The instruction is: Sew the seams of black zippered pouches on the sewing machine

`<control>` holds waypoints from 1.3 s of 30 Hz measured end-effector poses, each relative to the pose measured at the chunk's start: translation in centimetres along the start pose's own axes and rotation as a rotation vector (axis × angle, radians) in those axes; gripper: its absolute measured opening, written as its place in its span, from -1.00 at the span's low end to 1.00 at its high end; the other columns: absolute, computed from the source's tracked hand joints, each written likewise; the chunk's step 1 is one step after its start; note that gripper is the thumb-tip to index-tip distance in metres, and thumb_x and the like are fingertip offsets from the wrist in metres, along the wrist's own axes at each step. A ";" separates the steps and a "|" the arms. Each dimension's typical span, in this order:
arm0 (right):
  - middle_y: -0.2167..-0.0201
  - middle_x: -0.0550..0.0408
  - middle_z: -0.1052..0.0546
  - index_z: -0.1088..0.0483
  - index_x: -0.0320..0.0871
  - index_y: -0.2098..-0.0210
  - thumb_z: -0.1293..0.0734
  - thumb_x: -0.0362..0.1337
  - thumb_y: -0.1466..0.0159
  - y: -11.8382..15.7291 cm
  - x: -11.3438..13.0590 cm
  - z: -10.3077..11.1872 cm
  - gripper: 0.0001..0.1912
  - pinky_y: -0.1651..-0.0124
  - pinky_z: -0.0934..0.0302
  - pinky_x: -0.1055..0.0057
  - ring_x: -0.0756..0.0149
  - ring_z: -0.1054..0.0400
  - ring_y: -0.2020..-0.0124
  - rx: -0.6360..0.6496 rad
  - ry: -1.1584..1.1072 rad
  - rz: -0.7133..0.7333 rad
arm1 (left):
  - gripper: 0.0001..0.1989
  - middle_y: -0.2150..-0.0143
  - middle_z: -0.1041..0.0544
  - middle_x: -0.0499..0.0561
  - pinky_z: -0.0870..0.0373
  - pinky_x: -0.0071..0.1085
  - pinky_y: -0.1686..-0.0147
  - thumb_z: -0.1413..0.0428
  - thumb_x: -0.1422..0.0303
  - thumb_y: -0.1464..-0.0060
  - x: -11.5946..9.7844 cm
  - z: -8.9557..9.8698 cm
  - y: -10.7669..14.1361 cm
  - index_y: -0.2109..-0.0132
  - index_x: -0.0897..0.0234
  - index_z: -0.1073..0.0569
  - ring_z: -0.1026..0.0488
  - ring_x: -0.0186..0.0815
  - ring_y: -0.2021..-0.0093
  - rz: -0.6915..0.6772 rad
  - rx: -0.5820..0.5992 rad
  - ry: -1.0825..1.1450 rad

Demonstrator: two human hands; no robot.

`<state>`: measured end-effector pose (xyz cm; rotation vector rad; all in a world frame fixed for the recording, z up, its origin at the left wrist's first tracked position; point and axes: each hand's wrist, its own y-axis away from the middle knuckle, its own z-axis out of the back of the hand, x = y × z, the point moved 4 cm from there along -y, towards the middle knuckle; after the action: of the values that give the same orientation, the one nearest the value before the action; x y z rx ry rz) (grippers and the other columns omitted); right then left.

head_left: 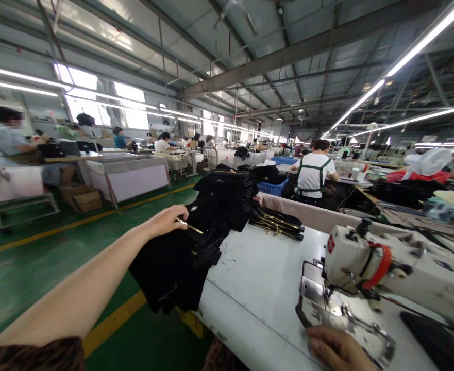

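My left hand [171,218] reaches over a stack of black fabric pieces [180,257] hanging off the table's left edge. Its fingers are closed round small scissors [191,226], whose gold-coloured blades point right over the fabric. At the bottom right, my right hand [337,348] is near the front of a white sewing machine [366,257], partly cut off by the frame; its fingers are bent, and whether they hold anything is hidden. Beyond the machine's left side lies a bundle of black strips with gold zippers [276,221].
The white table [250,278] carries a printed ruler line and loose threads. Further black fabric [227,188] is piled at its back left. Behind are a blue crate [271,188], a person in a white shirt [315,172], a white fan [430,162] and cloth-sided bins [134,178].
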<state>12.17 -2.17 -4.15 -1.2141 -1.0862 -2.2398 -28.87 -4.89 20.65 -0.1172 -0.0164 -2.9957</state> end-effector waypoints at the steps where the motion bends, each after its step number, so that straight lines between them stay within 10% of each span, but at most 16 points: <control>1: 0.25 0.01 -0.36 -0.31 -0.27 0.08 -0.11 0.22 0.02 0.1 0.0 0.0 -0.24 0.35 -0.03 0.84 0.76 -0.10 0.40 -0.013 0.004 0.001 | -0.75 0.21 -0.30 -0.05 -0.07 -0.57 0.14 -0.03 0.26 0.07 0.0 -0.1 -0.2 0.27 0.35 -0.31 -0.18 -0.49 0.18 0.001 -0.004 0.014; 6: 0.18 0.02 -0.36 -0.35 -0.23 0.11 -0.13 0.21 0.02 0.4 0.0 0.1 -0.28 0.28 -0.09 0.81 0.68 -0.17 0.30 -0.068 -0.011 0.008 | -0.83 0.30 -0.35 -0.06 -0.10 -0.59 0.15 0.01 0.33 0.04 0.3 0.9 -0.7 0.35 0.36 -0.36 -0.23 -0.51 0.22 0.009 -0.117 0.049; 10: 0.14 0.07 -0.35 -0.36 -0.19 0.14 -0.09 0.18 -0.02 1.2 1.5 0.2 -0.34 0.12 -0.12 0.75 0.61 -0.20 0.19 -0.064 0.030 0.002 | -0.69 0.17 -0.37 -0.06 -0.13 -0.65 0.02 0.04 0.21 -0.02 -0.6 6.8 1.6 0.24 0.39 -0.39 -0.28 -0.57 0.14 0.065 -0.401 0.087; 14: 0.08 0.12 -0.31 -0.36 -0.11 0.15 -0.08 0.14 -0.06 2.9 5.6 0.5 -0.43 -0.07 -0.11 0.65 0.58 -0.19 0.08 -0.111 0.030 0.071 | -0.69 0.28 -0.43 -0.17 -0.16 -0.76 0.08 0.03 0.21 -0.01 -6.1 14.2 5.3 0.31 0.41 -0.44 -0.31 -0.70 0.23 -0.078 -0.822 0.054; 16: -0.01 0.16 -0.24 -0.25 0.02 0.01 -0.13 0.16 -0.02 4.1 7.9 0.5 -0.39 -0.12 -0.14 0.58 0.60 -0.19 0.08 -0.160 -0.038 0.140 | -0.69 0.33 -0.43 -0.22 -0.15 -0.79 0.15 0.04 0.20 -0.01 -10.2 15.6 5.9 0.34 0.36 -0.45 -0.32 -0.72 0.28 -0.190 -0.792 -0.007; 21: -0.16 0.21 -0.03 -0.01 0.10 -0.14 -0.25 0.18 0.10 8.0 12.7 0.4 -0.15 -0.30 -0.08 0.61 0.62 -0.07 -0.16 -0.149 -0.383 0.578 | -0.69 0.39 -0.44 -0.21 -0.16 -0.76 0.36 0.08 0.15 -0.01 -19.8 11.1 4.1 0.39 0.22 -0.46 -0.33 -0.67 0.40 -0.449 -0.280 0.083; 26: 0.19 0.10 -0.33 -0.23 -0.24 0.13 -0.37 -0.01 0.13 9.0 11.5 0.7 -0.35 0.16 -0.22 0.87 0.80 -0.25 0.24 -0.144 -0.756 0.293 | -0.72 0.40 -0.42 -0.15 -0.14 -0.71 0.36 0.04 0.17 0.01 -23.7 4.7 2.1 0.36 0.27 -0.42 -0.29 -0.61 0.39 -0.314 0.136 0.305; 31: 0.50 0.23 -0.24 -0.18 -0.26 0.17 -0.39 -0.05 0.16 8.8 9.5 0.6 -0.35 0.52 -0.02 0.87 0.86 -0.09 0.56 -0.093 -1.133 0.303 | -0.67 0.39 -0.39 -0.12 -0.14 -0.68 0.34 0.05 0.12 0.02 -25.2 1.4 1.1 0.32 0.30 -0.40 -0.27 -0.58 0.38 -0.292 0.286 0.382; 39: 0.47 0.12 -0.34 -0.29 -0.42 0.35 -0.27 0.09 0.06 9.5 9.6 1.3 -0.39 0.46 -0.01 0.87 0.84 -0.11 0.54 -0.171 -0.988 0.302 | -0.42 -0.05 -0.26 -0.07 -0.21 -0.58 -0.06 0.16 -0.05 0.01 -28.7 -1.6 2.7 -0.14 0.00 -0.19 -0.24 -0.44 -0.03 -0.617 0.277 0.263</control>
<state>13.42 -6.85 8.54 -2.4821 -0.8911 -1.4846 -0.27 -3.53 16.81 0.3824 -0.5284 -3.5417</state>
